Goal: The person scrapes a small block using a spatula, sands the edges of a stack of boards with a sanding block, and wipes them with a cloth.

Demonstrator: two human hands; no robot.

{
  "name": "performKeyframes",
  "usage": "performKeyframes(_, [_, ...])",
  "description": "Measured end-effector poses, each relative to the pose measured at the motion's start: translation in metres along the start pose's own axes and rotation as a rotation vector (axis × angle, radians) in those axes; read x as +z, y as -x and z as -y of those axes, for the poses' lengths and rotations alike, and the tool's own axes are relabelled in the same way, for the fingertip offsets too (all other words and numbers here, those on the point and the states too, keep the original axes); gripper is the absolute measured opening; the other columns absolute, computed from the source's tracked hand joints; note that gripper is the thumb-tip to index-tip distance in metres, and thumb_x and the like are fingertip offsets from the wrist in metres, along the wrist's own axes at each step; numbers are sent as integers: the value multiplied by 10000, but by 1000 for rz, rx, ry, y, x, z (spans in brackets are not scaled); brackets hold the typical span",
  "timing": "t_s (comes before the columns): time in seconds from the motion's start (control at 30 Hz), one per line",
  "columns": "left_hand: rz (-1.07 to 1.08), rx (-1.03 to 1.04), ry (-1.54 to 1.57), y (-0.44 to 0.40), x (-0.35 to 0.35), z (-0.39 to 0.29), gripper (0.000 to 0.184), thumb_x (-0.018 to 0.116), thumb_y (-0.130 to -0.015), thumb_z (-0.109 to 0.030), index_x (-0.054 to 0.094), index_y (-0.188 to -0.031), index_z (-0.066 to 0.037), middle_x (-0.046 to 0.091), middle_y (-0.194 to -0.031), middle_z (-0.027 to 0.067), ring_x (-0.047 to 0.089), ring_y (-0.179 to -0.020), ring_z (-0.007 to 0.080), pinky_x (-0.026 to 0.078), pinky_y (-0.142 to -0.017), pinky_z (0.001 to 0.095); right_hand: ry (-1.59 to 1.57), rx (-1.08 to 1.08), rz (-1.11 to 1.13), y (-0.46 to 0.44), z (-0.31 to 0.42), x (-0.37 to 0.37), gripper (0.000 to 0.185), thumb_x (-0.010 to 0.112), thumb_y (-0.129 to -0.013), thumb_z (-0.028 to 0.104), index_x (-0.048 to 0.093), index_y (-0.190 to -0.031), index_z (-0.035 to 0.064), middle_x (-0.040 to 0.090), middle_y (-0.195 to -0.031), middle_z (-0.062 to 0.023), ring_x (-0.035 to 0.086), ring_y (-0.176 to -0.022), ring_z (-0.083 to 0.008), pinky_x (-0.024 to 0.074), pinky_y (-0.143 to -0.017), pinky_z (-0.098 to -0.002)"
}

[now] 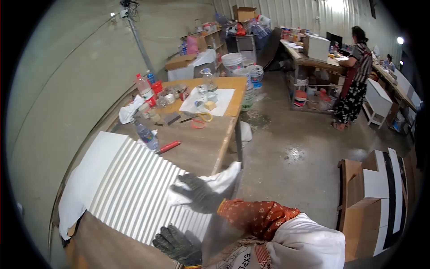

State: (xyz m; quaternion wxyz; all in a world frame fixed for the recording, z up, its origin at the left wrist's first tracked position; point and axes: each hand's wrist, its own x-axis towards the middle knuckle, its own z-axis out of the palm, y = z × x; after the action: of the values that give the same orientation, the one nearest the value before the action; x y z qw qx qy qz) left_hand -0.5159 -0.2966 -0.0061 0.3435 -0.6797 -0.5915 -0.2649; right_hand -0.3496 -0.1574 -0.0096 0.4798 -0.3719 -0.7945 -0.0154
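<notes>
A white ridged panel point(134, 188) with a smooth white end lies across the table. My right hand point(197, 193), in a dark glove, grips a white cloth point(226, 178) over the ridges near the panel's right edge. Part of the cloth bulges out on either side of the glove. My left hand point(177, 245), gloved too, rests at the panel's near edge with its fingers stretched out. Nothing shows in that hand.
Beyond the panel, the table point(192, 136) bears a plastic bottle point(147, 136), a red-handled tool point(169, 146), jars and tape rolls. White buckets point(232, 60) stand behind. A person point(356, 76) works at another bench. White wooden pieces point(375, 184) sit at right.
</notes>
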Motion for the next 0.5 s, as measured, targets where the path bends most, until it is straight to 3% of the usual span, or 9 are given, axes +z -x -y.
performKeyframes(0.03, [155,-43,-34,0,2,-1,541,490,-848,-348,491,-1261,0,439,-1323,214,343,-1255,474,238,-1044,632,151,29,-94,1,-7,0,601,701,-758,400,530,-1275,145,488,-1229,-177,491,-1122,-347,453,-909,-457])
performKeyframes(0.1, [206,-77,-87,-13,-19,-8,543,565,-759,-330,520,-1194,-7,478,-1241,197,397,-1178,451,259,-1023,616,130,60,-26,8,-49,15,511,633,-834,327,522,-1262,71,524,-1190,-170,518,-1110,-308,470,-846,-434])
performKeyframes(0.13, [304,-99,-14,-14,-16,-5,533,587,-757,-310,523,-1203,-25,463,-1271,190,399,-1179,451,277,-1005,620,61,91,-255,25,-89,46,384,580,-881,252,558,-1204,45,588,-1086,-152,592,-973,-300,491,-777,-422])
performKeyframes(0.17, [153,-53,-12,-14,-14,-7,532,599,-761,-310,524,-1216,-45,459,-1287,186,394,-1191,456,280,-1006,628,158,344,-245,22,-87,26,284,549,-894,225,567,-1108,40,609,-981,-126,610,-863,-277,495,-712,-361])
performKeyframes(0.2, [156,-79,21,-6,-9,-5,558,526,-834,-292,449,-1328,-44,383,-1414,182,280,-1323,448,200,-1076,612,255,596,-200,16,-82,2,202,519,-907,197,576,-1013,35,629,-876,-101,628,-752,-253,500,-647,-300])
performKeyframes(0.3, [131,-75,40,3,5,0,586,500,-877,-360,423,-1366,-46,321,-1463,168,199,-1389,386,165,-1106,585,-307,760,-400,-5,-79,-42,258,527,-888,148,545,-1128,56,609,-937,-107,599,-826,-239,483,-712,-318])
performKeyframes(0.4, [136,-95,46,1,4,-4,593,509,-878,-363,419,-1369,-43,317,-1466,167,192,-1391,387,150,-1108,586,-338,452,-388,-24,-51,-58,344,531,-850,60,527,-1194,51,590,-1021,-139,559,-905,-250,453,-796,-352])
performKeyframes(0.43, [137,-95,9,-3,1,-6,521,471,-894,-357,477,-1306,-37,359,-1425,177,219,-1376,389,185,-1100,580,-32,251,-265,-22,-47,-57,397,581,-841,125,517,-1227,53,585,-1079,-179,559,-1014,-319,435,-890,-412])
performKeyframes(0.5, [165,-77,-31,-4,-2,-6,472,433,-911,-352,534,-1242,-30,400,-1385,187,246,-1362,390,220,-1091,575,28,190,-111,-15,-20,-37,505,652,-799,229,507,-1263,91,534,-1174,-229,518,-1080,-394,413,-931,-463])
